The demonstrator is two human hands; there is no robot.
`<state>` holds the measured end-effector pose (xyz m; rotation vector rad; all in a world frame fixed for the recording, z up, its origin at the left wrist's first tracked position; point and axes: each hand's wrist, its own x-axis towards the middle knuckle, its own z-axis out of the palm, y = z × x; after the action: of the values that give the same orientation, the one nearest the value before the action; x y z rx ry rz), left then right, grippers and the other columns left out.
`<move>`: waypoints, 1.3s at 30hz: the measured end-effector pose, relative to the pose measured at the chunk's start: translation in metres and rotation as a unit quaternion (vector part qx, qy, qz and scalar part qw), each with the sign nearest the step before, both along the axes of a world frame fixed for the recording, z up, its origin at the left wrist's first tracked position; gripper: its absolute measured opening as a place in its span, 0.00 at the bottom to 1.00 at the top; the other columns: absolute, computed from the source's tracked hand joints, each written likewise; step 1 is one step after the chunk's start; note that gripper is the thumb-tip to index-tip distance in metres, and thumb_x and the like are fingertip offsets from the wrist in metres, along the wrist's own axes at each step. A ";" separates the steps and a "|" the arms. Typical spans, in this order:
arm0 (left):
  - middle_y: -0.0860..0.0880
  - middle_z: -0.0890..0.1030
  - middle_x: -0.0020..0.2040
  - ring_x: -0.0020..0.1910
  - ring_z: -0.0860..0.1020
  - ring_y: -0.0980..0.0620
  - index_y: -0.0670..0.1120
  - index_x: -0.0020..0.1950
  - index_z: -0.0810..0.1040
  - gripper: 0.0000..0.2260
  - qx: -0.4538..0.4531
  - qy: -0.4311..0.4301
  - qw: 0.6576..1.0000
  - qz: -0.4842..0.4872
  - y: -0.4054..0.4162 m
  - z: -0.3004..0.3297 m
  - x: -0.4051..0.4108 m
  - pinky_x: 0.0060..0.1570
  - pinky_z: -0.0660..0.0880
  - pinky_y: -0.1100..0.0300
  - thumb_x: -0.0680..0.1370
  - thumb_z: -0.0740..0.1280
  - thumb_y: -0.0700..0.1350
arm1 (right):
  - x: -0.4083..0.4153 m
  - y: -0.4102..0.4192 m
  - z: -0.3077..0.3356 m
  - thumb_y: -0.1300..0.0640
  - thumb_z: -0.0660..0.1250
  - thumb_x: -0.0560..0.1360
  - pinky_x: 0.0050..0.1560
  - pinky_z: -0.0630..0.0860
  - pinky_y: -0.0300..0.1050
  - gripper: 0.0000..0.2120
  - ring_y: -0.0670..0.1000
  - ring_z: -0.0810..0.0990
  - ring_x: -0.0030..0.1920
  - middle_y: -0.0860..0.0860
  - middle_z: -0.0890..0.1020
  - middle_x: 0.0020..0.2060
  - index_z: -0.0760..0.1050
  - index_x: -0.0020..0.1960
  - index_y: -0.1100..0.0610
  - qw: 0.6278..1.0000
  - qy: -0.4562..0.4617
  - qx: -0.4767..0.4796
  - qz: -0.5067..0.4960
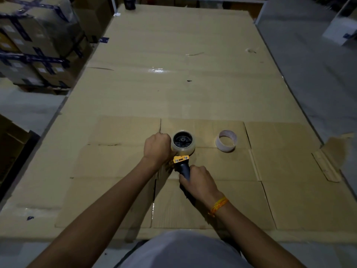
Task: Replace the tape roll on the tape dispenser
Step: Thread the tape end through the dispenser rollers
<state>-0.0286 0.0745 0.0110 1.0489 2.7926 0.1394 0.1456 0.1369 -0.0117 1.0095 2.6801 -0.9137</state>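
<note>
A yellow and black tape dispenser (181,159) lies on the cardboard-covered table (173,74). A clear tape roll (183,147) sits on its black hub. My right hand (199,181) is closed around the dark handle. My left hand (157,147) is curled against the left side of the roll; what its fingers pinch is hidden. An empty white cardboard core (227,140) stands on the table to the right of the dispenser, apart from both hands.
Flattened cardboard sheets (289,171) cover the table, with a torn flap (328,161) at the right edge. Taped boxes (38,45) are stacked at the left. A dark cylinder (129,3) stands at the far edge.
</note>
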 end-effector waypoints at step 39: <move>0.49 0.76 0.38 0.43 0.83 0.41 0.48 0.45 0.89 0.03 -0.007 0.022 0.997 -0.074 -0.034 -0.026 0.009 0.37 0.75 0.55 0.75 0.76 0.45 | 0.001 0.010 -0.009 0.43 0.66 0.82 0.45 0.76 0.51 0.19 0.62 0.84 0.50 0.60 0.85 0.51 0.81 0.57 0.60 0.999 -0.002 0.052 0.008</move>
<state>-0.0199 0.0407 -0.0150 1.2650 2.7357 0.0798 0.1467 0.1466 -0.0207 1.0057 2.7531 -0.7760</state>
